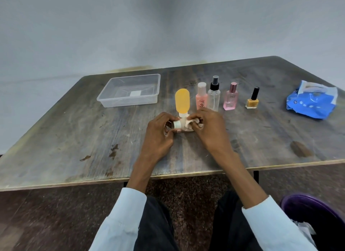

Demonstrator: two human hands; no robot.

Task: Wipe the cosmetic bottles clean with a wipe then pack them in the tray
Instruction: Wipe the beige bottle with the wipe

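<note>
My left hand [158, 133] grips a small white-capped bottle [177, 124] lying sideways just above the table. My right hand [209, 127] pinches a crumpled white wipe [189, 124] against the bottle's right end; most of the bottle is hidden by fingers and wipe. Behind my hands stands a row: a yellow tube [182, 101] on its cap, a peach bottle [201, 97], a clear spray bottle [214, 95], a pink perfume bottle [230, 98] and a yellow nail polish [252, 99]. The clear plastic tray [104, 99] sits at the back left with nothing in it.
A blue wipes pack [311, 103], torn open, lies at the table's right. The worn wooden table [74, 138] has its front edge close to my knees. A purple bin [309, 211] stands on the floor at the lower right.
</note>
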